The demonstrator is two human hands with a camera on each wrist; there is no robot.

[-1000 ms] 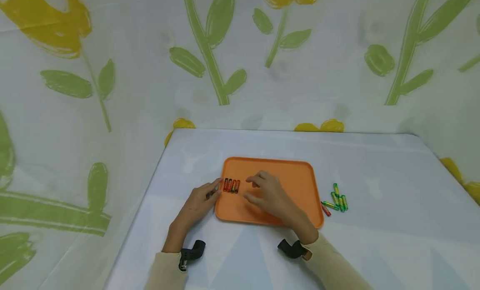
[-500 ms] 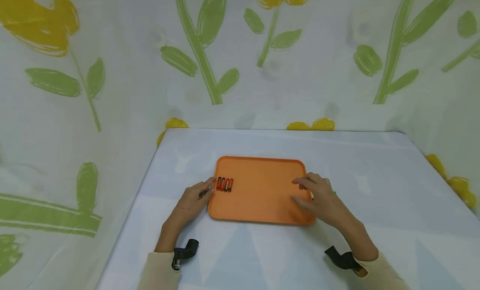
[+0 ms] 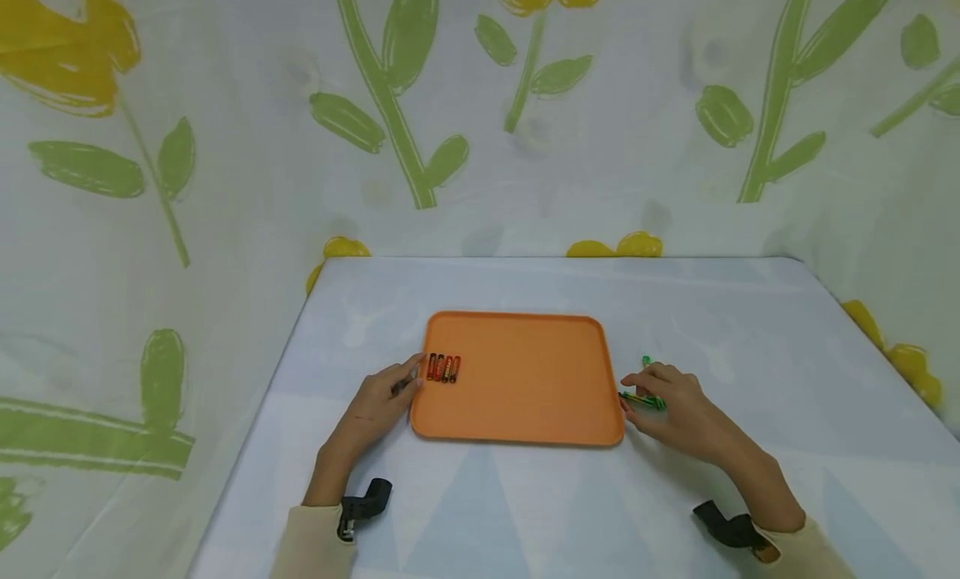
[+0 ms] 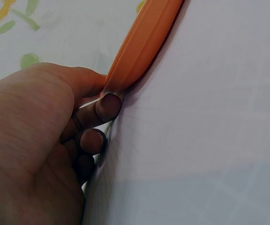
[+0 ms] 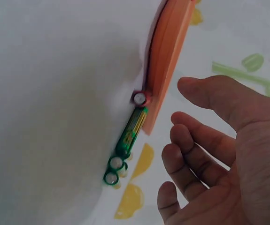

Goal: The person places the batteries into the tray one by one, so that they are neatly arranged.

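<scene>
An orange tray (image 3: pixel 525 379) lies on the table, with several red-and-black batteries (image 3: pixel 447 368) side by side near its left rim. My left hand (image 3: pixel 375 408) is at that rim; in the left wrist view its thumb and index finger pinch the tray's edge. My right hand (image 3: pixel 678 412) is beside the tray's right rim, over the loose batteries there, fingers apart and holding nothing. In the right wrist view a green battery (image 5: pixel 134 129) and a red battery (image 5: pixel 139 97) lie close by the tray, with more green ends behind. The right hand hides part of this group in the head view.
The white-and-blue table (image 3: pixel 480 512) reaches past the tray on all sides. A white cloth with painted yellow flowers and green leaves (image 3: pixel 562 75) hangs behind and to the left. Both wrists carry black camera mounts (image 3: pixel 367 500).
My right hand has moved from over the middle of the tray rightward, past its right rim to the loose batteries. My left hand stays at the left rim. The head view has shifted slightly.
</scene>
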